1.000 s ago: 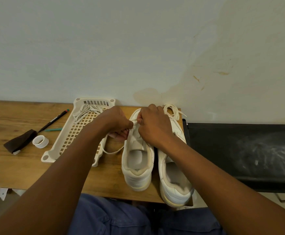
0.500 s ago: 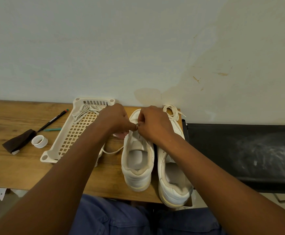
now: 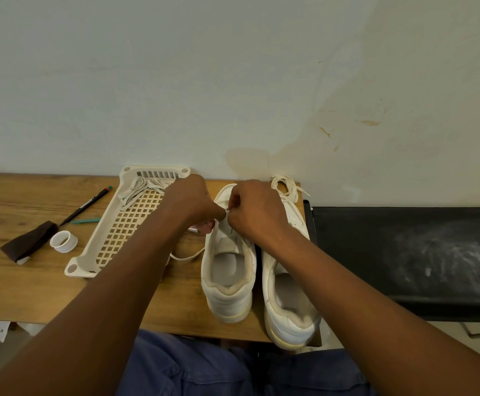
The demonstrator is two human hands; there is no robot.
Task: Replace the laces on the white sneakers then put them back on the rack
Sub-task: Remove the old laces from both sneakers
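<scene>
Two white sneakers stand side by side at the table's (image 3: 27, 295) near edge, by its right corner — the right sneaker (image 3: 288, 310) has its heel past the edge, the left sneaker (image 3: 228, 275) sits just behind. Over the left sneaker's tongue, the left hand (image 3: 194, 202) and right hand (image 3: 254, 211) meet, both pinching a lace (image 3: 185, 256) tip; its slack loops onto the table beside the rack (image 3: 113, 230). More laces (image 3: 140, 190) lie in the rack's far end — another bundle (image 3: 286, 187) at the far right corner.
</scene>
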